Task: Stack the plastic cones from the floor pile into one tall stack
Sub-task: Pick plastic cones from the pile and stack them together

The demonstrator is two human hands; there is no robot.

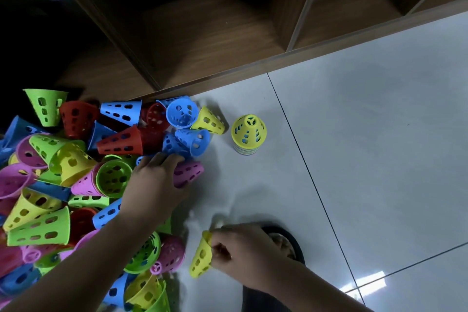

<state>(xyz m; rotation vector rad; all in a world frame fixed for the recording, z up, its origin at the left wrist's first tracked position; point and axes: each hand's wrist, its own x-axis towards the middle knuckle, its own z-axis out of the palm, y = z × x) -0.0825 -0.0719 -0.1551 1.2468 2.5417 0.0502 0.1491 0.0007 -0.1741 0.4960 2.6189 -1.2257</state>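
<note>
A big pile of perforated plastic cones (76,172) in blue, red, green, yellow and pink covers the floor at the left. My left hand (154,177) reaches over the pile's right edge and grips a pink cone (188,172) lying on its side. Near the bottom centre, my right hand (240,253) holds a yellow cone (201,258) by its wide rim, narrow end pointing down-left. A short upright stack (248,134) topped by a yellow cone stands on the tiles to the right of the pile, apart from both hands.
A wooden shelf unit (202,33) with open compartments runs along the back, its base meeting the pale tiled floor (367,134). A foot in a dark sandal (286,240) sits just behind my right hand.
</note>
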